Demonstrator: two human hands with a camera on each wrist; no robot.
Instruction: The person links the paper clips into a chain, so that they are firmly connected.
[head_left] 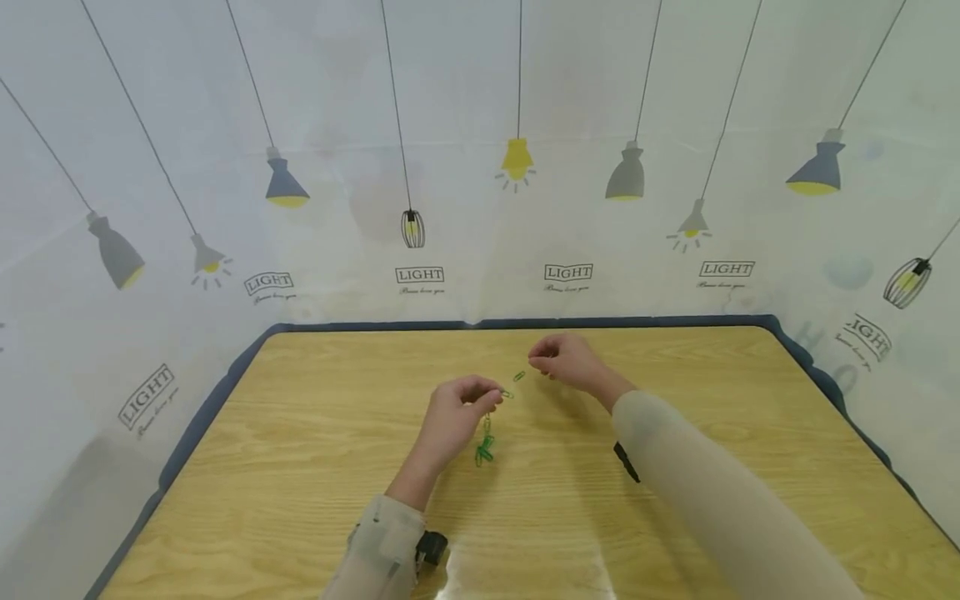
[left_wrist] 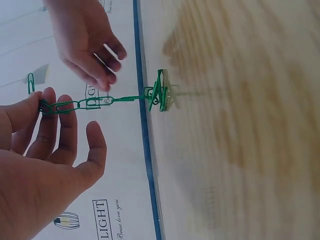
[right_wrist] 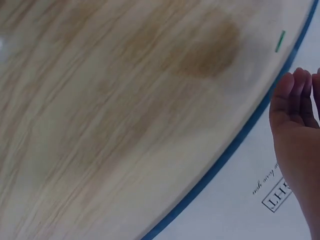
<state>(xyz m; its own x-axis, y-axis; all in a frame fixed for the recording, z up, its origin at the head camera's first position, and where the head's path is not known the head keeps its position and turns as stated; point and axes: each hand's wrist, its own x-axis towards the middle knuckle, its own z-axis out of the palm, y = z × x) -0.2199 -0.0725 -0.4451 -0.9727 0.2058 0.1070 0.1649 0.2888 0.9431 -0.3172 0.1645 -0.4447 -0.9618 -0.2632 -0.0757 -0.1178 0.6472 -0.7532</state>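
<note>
My left hand pinches a green paper clip near the top of a paper clip chain between thumb and index finger. One clip of it sticks out beyond the fingertips. The rest hangs down to a bunch of green clips at its lower end, close over the table in the left wrist view. A loose green paper clip lies on the table between the hands. Just right of that clip, my right hand hovers with loosely bent fingers and nothing visible in them.
The wooden table has a dark blue edge. Behind it and at both sides stands a pale cloth printed with hanging lamps. Dark wrist straps show at the left cuff and right cuff.
</note>
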